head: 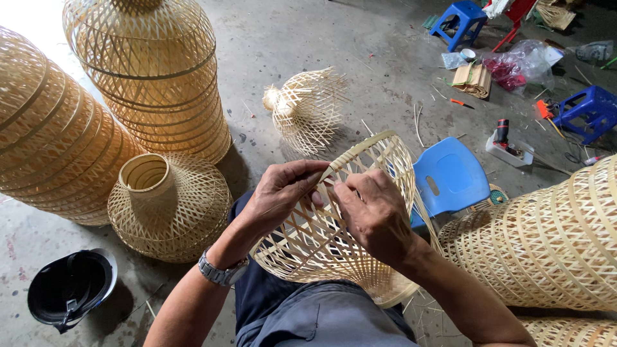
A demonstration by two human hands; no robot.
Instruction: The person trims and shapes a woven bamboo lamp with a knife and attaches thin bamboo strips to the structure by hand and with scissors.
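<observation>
Both hands (pixel 334 202) grip woven bamboo shade (pixel 334 244), hiding its rim.

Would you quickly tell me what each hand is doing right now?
Left hand: closed, gripping the rim of the woven bamboo shade on the lap.
Right hand: closed, fingers pinching a strip at the same rim.

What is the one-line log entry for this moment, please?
left hand: grips rim of woven bamboo shade | right hand: pinches strip at rim | shade: on lap | nearby: finished shades, blue stool
</observation>
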